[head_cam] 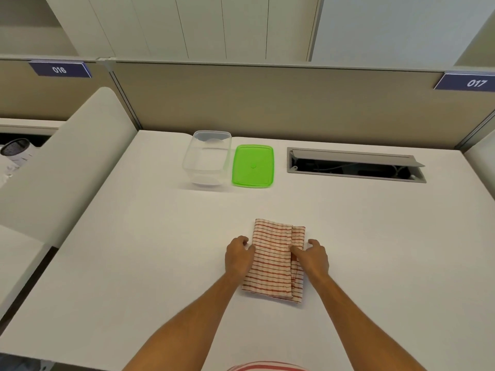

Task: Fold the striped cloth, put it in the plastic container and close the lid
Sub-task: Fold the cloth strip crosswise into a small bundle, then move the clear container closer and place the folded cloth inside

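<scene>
The red-and-white striped cloth lies folded into a narrow rectangle on the white worktop, nearer to the front edge than to the back edge and a little right of the middle. One folded layer lies on top and leaves a thin strip of the lower layer visible along the right side.

The left hand rests at the left edge of the cloth with its fingers curled and touching the fabric. I cannot tell if it really grips the edge or only presses on it. The right hand is at the right side, and its thumb and fingers pinch the edge of the upper layer.

The clear rectangular plastic container stands open near the back edge of the worktop, well apart from the cloth. The flat green plastic lid lies just beside it on the right. Further right, the grey cable hatch in the worktop is open.
</scene>
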